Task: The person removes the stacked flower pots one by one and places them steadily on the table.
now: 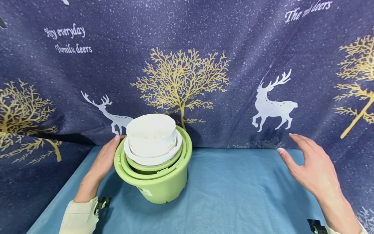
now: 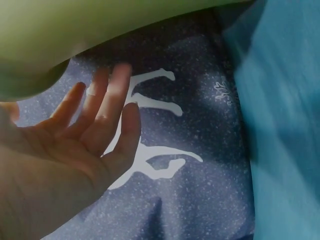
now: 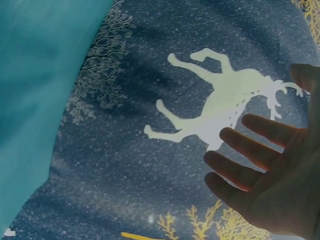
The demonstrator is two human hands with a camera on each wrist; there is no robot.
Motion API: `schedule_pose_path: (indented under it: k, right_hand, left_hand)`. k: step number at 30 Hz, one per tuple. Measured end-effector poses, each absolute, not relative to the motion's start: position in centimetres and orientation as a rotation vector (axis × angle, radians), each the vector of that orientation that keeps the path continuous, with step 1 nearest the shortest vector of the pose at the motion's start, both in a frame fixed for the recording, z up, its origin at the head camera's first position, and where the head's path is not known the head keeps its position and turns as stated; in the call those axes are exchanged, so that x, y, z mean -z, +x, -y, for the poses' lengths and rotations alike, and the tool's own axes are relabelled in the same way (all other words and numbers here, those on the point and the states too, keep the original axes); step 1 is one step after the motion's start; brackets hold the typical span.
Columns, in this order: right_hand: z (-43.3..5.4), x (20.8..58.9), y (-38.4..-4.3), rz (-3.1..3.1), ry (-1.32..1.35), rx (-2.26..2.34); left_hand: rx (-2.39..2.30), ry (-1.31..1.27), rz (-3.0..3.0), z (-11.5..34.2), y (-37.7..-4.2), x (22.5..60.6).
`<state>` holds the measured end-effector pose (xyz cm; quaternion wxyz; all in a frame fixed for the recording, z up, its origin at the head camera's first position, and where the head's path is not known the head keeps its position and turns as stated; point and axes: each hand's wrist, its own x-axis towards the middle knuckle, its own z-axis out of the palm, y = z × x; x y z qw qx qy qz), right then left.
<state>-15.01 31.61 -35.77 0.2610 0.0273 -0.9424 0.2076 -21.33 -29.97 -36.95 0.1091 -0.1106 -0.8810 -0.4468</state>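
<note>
Several round plant pots sit nested in a stack at the left of the table. The outermost green pot (image 1: 168,185) carries a small label low on its front, and smaller green rims show inside it. White round pots (image 1: 152,133) rise from the middle; overexposure hides their detail. My left hand (image 1: 107,154) is at the left side of the green rim, its fingers loosely extended. In the left wrist view, that hand (image 2: 85,145) lies close under the green pot (image 2: 115,20); contact is hard to tell. My right hand (image 1: 317,170) hovers at the far right, fingers spread, holding nothing.
A blue cloth (image 1: 228,191) covers the table. Behind it hangs a dark blue curtain (image 1: 233,113) printed with golden trees and white deer, meeting the table's back edge. The curtain continues along the left side.
</note>
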Motion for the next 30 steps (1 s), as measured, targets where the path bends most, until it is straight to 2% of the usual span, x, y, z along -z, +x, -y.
schedule_pose_path:
  k: [30]
  right_hand:
    - [-28.8, 33.9, -14.7, 2.468, 0.173, -0.637]
  left_hand:
    - [1.54, -0.413, 2.529, 29.6, -21.0, 36.9]
